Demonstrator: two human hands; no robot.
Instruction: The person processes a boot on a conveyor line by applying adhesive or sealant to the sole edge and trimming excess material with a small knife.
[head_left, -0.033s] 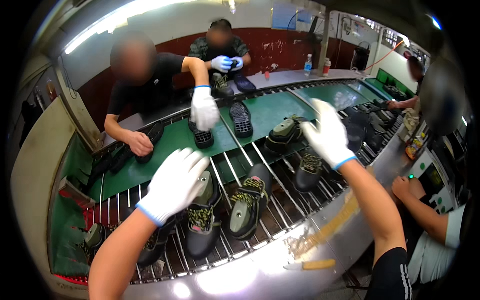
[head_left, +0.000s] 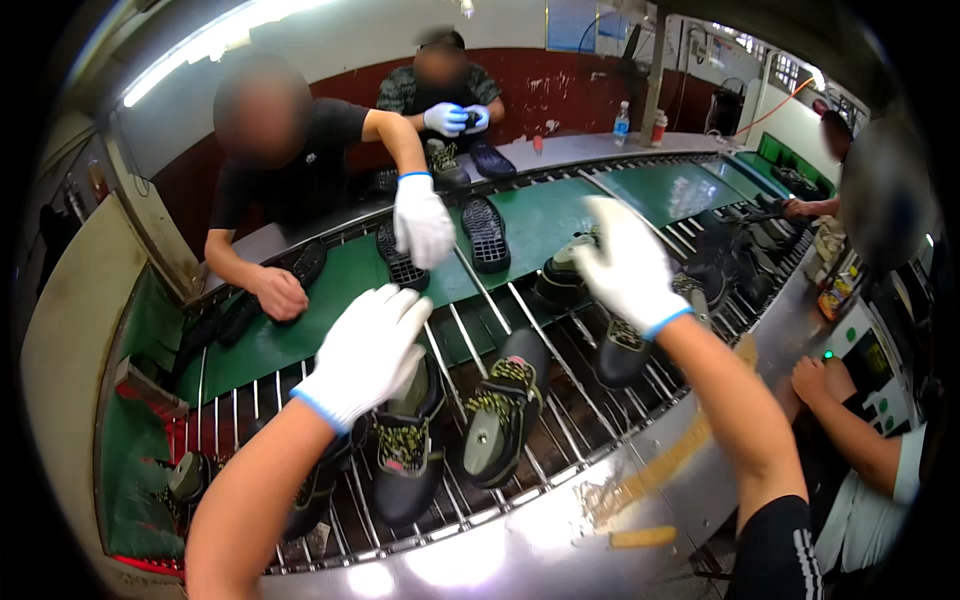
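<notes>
My left hand (head_left: 368,352), in a white knit glove, is over a black shoe (head_left: 408,470) with yellow-flecked laces and a last inside. Its fingers are stretched out, and its thumb overlaps the upper end of that shoe; contact is unclear. My right hand (head_left: 628,265), gloved the same way, reaches over the far side of the rack with fingers extended. It partly covers a green-and-black shoe (head_left: 560,284) on the green belt, and I cannot tell if they touch. Between my arms lies another lasted shoe (head_left: 505,415). A black shoe (head_left: 622,352) sits below my right wrist.
Metal bars form the curved rack (head_left: 545,470) before me. Beyond runs a green belt (head_left: 545,225) with black soles (head_left: 485,235). Opposite, a co-worker's gloved hand (head_left: 422,225) hovers over one sole. A yellow-handled tool (head_left: 643,538) lies on the metal edge.
My right hand has moved left, covering more of the green-and-black shoe. My left hand has shifted slightly right and away from me. The whole view has shifted a little.
</notes>
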